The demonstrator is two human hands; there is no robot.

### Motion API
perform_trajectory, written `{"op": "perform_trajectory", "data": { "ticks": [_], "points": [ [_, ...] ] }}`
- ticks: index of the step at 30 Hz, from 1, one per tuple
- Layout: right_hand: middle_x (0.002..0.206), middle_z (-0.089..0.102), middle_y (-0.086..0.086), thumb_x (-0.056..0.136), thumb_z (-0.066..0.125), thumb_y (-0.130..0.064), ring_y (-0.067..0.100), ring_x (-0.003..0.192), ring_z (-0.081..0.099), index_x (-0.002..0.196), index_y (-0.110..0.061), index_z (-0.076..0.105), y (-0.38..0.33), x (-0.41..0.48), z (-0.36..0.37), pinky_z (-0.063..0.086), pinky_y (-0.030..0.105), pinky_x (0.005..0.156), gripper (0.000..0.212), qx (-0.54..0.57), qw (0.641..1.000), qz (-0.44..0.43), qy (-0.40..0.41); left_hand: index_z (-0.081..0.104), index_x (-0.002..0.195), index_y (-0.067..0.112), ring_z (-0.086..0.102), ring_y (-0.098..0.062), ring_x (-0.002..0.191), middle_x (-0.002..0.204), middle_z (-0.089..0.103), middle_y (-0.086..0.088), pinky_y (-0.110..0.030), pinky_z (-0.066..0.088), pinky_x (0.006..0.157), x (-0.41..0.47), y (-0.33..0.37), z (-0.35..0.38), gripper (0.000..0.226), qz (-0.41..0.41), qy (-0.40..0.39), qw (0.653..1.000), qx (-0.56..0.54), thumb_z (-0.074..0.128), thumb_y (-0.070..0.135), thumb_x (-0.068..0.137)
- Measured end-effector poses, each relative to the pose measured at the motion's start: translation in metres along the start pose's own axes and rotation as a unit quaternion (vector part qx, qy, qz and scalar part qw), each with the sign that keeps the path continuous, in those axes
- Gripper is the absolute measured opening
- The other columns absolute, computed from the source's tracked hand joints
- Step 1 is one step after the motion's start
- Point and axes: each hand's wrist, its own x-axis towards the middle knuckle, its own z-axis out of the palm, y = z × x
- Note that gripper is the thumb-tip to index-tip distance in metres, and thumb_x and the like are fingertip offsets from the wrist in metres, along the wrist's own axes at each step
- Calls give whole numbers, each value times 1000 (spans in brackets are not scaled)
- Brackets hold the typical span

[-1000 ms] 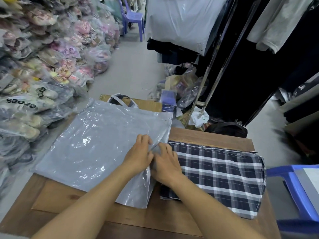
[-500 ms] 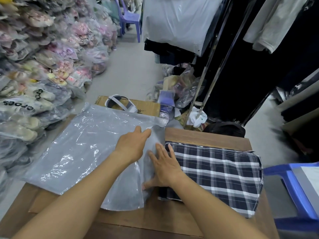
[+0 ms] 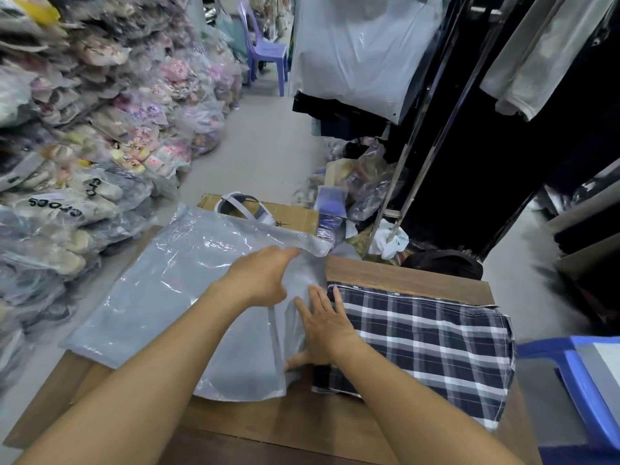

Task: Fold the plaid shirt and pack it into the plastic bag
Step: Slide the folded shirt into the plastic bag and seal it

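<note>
Left hand fingers reach under the bag flap, seemingly pinching it, though the grip is hidden. Right hand fingers lie spread and flat on the bag mouth. The folded shirt lies at 3 o'clock on the tabletop, touching the bag.

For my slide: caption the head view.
Both hands work open the plastic bag beside the folded plaid shirt.
</note>
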Motion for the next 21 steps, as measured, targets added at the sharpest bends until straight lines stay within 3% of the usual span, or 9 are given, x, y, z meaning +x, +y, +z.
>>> {"op": "perform_trajectory", "data": {
  "ticks": [2,4,5,7,10,13,17,21],
  "points": [
    [164,-2,18,71,53,-83,34,152,-12,156,-15,12,2,-4,-1,-10,61,117,117,10,1000,-14,24,20,154,31,48,-27,130,153,34,3,-38,50,87,-3,-3,5,85,6,-58,998,2,62,11,83],
    [148,35,15,88,54,-56,37,143,24,137,-13,44,7,-12,-3,9,56,116,66,-1,992,-54,117,16,156,27,47,-27,132,157,27,5,-39,50,89,-4,-5,9,85,-3,-49,999,18,58,7,85],
    [131,52,14,91,54,-40,37,128,41,120,-11,56,10,-16,-3,24,52,107,41,-29,982,-83,169,16,156,27,48,-28,130,158,26,5,-39,50,89,-4,-6,11,84,-6,-41,999,24,57,7,85],
    [107,65,12,87,58,-25,35,106,53,98,-10,65,17,-24,-5,38,46,86,20,-89,969,-120,199,16,156,25,51,-30,126,159,25,4,-37,49,81,-5,-6,19,81,-9,-43,998,35,55,7,86],
    [126,58,11,92,55,-19,33,118,44,114,-12,64,25,-28,-10,39,45,91,24,-155,970,-123,138,15,155,23,57,-32,115,157,25,3,-35,48,71,-5,-13,36,82,-20,-49,998,41,54,6,85],
    [139,50,8,99,49,-16,33,126,38,132,-15,54,27,-29,-13,37,43,95,33,-190,965,-130,126,9,156,27,56,-30,118,162,15,4,-37,54,80,-4,-21,47,90,-34,-62,997,12,60,13,83],
    [134,53,6,100,50,-19,30,123,40,130,-18,53,27,-30,-12,35,41,95,31,-213,961,-118,128,1,157,30,57,-29,116,164,6,6,-36,54,77,-4,-25,49,101,-40,-67,997,-12,66,20,80],
    [130,56,11,96,54,-11,29,108,58,120,-14,65,22,-29,-23,40,39,85,26,-189,975,-84,82,-1,158,26,59,-29,110,163,6,5,-37,55,77,-2,-25,47,105,-31,-75,997,-11,69,21,80]
  ]
}}
